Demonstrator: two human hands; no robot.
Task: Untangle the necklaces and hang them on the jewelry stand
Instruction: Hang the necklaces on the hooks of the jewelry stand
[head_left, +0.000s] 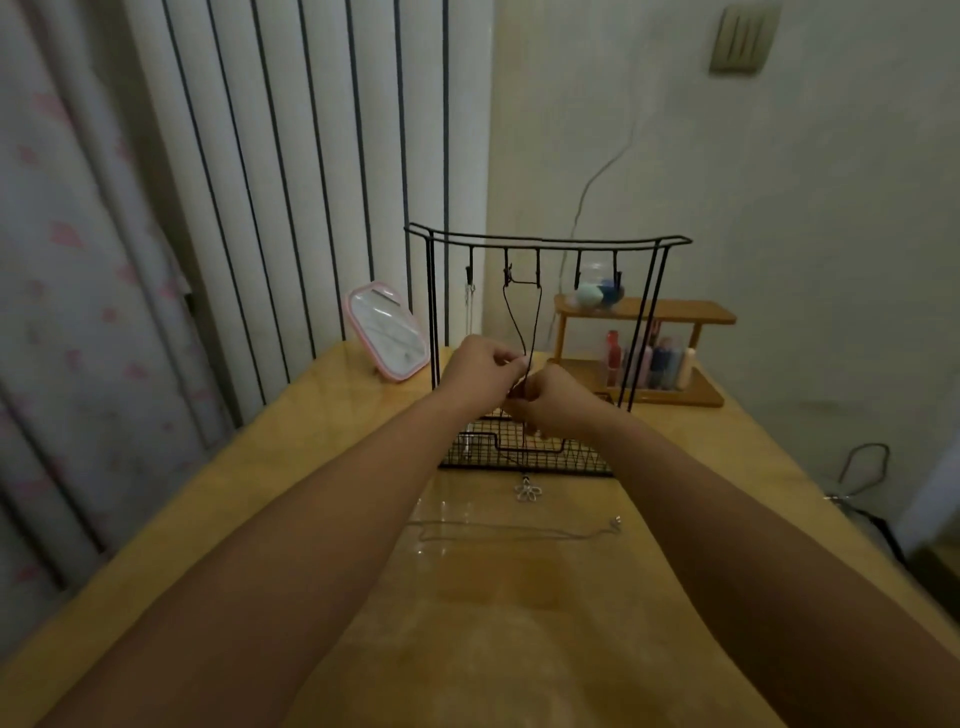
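Both hands pinch the black cord necklace (522, 332) that hangs from the jewelry stand (545, 241): left hand (480, 366), right hand (553, 402). A silver chain necklace (519, 532) lies on the tabletop (493, 623) before the stand. No writing can be read.

- Your hands (519, 389) cover the spot where they meet the black cord necklace (522, 317), so the hold itself is hidden from you.
- The thin chain (514, 532) on the desk (311, 415) is too faint to make out its links.
- Your forearms run off the bottom edge.
- The bottles (654, 364) on the wooden shelf (675, 312) are blurred.
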